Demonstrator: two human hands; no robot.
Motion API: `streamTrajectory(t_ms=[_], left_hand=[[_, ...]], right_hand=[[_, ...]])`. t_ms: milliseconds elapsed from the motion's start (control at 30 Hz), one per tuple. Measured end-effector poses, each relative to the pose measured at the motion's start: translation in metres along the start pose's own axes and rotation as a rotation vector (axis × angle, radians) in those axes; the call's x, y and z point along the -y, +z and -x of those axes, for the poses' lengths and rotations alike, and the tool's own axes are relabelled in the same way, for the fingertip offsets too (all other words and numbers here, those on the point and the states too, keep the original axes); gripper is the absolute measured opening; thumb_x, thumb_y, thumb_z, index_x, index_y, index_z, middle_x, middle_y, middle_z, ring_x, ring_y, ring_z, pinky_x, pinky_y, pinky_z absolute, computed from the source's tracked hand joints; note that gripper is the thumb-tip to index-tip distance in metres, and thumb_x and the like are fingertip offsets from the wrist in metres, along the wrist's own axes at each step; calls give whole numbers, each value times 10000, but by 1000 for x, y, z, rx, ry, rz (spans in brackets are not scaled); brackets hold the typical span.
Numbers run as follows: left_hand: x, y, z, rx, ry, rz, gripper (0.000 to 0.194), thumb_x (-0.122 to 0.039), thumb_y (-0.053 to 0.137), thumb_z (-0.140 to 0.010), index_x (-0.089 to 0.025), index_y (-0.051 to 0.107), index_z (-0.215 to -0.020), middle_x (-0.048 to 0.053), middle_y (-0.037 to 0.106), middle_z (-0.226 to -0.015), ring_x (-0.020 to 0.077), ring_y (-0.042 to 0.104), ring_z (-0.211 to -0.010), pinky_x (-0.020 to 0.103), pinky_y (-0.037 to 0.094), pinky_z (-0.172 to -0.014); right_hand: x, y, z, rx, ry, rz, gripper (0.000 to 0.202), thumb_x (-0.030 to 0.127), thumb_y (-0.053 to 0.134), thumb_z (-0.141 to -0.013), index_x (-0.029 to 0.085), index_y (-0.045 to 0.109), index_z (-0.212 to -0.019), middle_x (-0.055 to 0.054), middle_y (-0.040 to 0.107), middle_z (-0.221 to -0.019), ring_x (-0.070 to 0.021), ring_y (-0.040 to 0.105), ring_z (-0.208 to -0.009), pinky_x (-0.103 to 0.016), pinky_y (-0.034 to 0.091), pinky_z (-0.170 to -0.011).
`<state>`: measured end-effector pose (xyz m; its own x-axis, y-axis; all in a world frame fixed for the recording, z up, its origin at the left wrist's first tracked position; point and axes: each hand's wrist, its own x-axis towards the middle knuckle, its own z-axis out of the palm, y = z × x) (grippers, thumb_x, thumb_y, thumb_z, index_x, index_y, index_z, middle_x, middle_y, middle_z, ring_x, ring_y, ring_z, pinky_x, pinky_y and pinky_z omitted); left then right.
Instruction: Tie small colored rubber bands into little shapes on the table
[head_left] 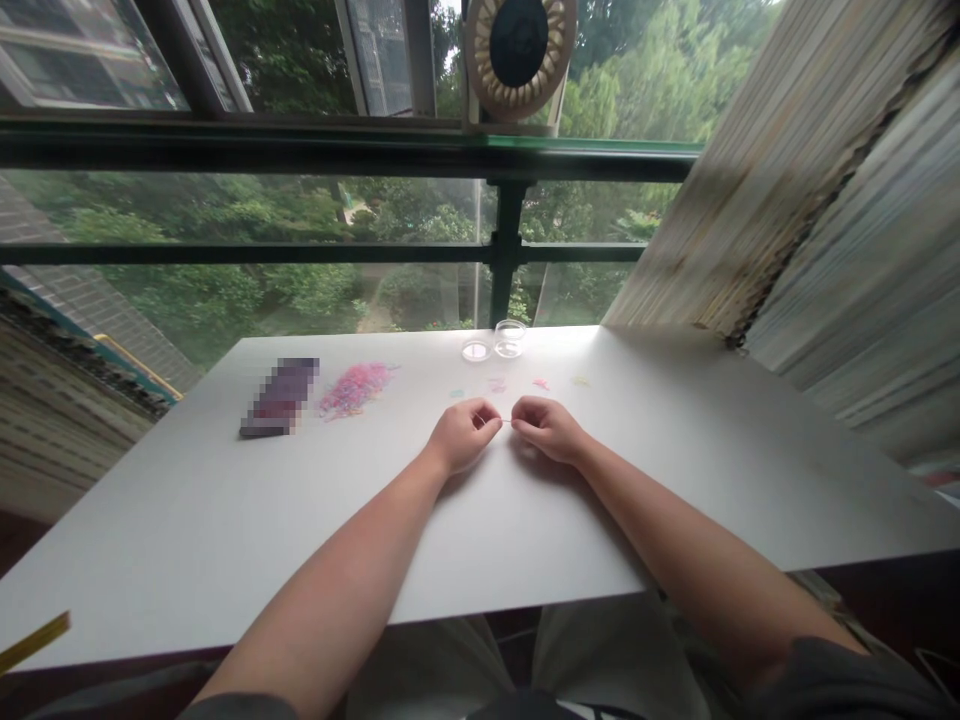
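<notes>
Above the middle of the white table, my left hand [466, 434] and my right hand [549, 428] face each other with a small gap between them. Both are closed in a pinch. A thin pale strand [507, 421] spans the gap, gripped by the fingertips of each hand; whether it is thread or a stretched band is too fine to make out. Just beyond the hands lie small groups of tiny pieces: greenish [457, 393], pale pink [497, 384], red-pink [541, 383] and yellowish [581, 380].
Left of my hands is a loose pile of tiny pink and purple pieces [358, 388]. A dark, pixelated flat object [282, 398] lies farther left. Several clear round dishes [477, 351] sit at the table's [720, 470] back edge, before the window. A curtain [697, 200] hangs right.
</notes>
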<state>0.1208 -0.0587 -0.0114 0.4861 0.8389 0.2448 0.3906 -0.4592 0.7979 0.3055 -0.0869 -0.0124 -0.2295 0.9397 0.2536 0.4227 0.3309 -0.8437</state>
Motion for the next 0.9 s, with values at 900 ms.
streamTrajectory(t_ms=[900], left_hand=[[-4, -2, 4, 40, -3, -6, 197, -346, 531, -755, -169, 615, -777, 16, 626, -730, 129, 535, -644, 235, 414, -593]], right_hand=[[-5, 9, -27, -350, 196, 454, 140, 273, 495, -750, 181, 593, -711, 0, 581, -620, -120, 496, -569, -237, 350, -555]])
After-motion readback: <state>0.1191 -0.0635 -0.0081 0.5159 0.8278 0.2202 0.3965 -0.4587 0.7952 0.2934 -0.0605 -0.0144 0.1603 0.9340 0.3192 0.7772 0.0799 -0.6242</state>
